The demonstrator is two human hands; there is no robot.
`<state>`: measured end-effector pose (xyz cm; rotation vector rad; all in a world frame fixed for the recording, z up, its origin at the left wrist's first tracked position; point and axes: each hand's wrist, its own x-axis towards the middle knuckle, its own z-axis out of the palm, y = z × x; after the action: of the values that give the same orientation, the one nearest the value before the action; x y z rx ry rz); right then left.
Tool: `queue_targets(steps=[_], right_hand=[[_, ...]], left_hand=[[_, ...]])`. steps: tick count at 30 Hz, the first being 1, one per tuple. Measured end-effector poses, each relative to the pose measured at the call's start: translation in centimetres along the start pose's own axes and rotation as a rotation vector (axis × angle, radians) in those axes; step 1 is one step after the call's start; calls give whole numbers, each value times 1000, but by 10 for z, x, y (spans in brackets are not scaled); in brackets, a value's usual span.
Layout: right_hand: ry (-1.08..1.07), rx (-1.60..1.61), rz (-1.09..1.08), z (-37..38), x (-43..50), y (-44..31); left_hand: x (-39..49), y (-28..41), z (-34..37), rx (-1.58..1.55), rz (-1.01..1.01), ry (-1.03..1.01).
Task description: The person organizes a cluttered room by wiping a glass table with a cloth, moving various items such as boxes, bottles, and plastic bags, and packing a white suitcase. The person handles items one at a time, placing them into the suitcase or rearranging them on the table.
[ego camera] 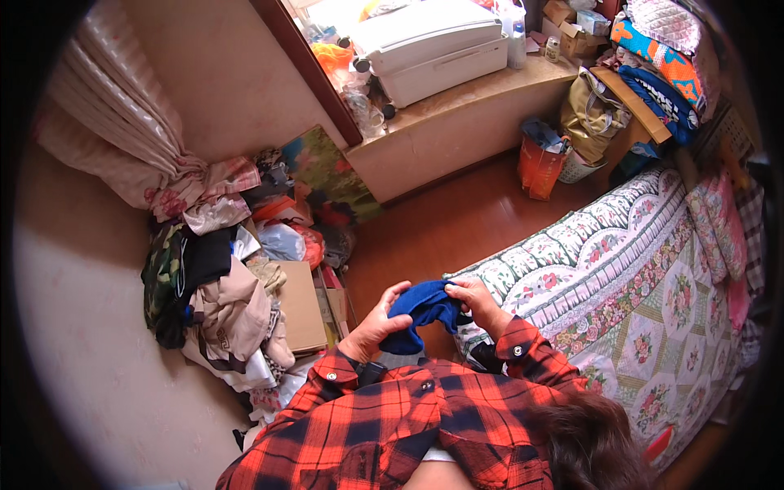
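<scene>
Between my two hands, in front of my chest, a dark blue piece of knitted fabric (416,309) is held up, bunched and arched. What kind of garment it is cannot be told for sure. My left hand (378,321) grips its left end, thumb on the near side and fingers behind. The right end is pinched between thumb and fingers of my right hand (481,301). A loose part of the cloth droops below each hand. Red-and-black plaid sleeves reach both wrists.
A bed with a floral patchwork quilt (643,312) lies to the right. Piled clothes (236,306) and a cardboard box (300,306) stand at left. Ahead, a white plastic storage box (441,55) rests on the windowsill (422,116). An orange bag (540,165) stands on the wooden floor (441,226).
</scene>
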<state>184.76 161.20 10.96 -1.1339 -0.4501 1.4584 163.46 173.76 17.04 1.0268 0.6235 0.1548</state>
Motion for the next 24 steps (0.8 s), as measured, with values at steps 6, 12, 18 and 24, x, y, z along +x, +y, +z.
queue_targets(steps=[6,12,18,24], right_hand=[[59,-26,-71,16,49,-9],[219,-12,-111,58,141,-24],[59,142,-185,123,252,-54],[-51,-532,-270,164,322,-65]], left_hand=[[43,16,-46,27,-100,4],[96,53,-135,-160,-189,28],[126,112,-225,-484,-103,22],[148,138,-281,-522,-137,-19]])
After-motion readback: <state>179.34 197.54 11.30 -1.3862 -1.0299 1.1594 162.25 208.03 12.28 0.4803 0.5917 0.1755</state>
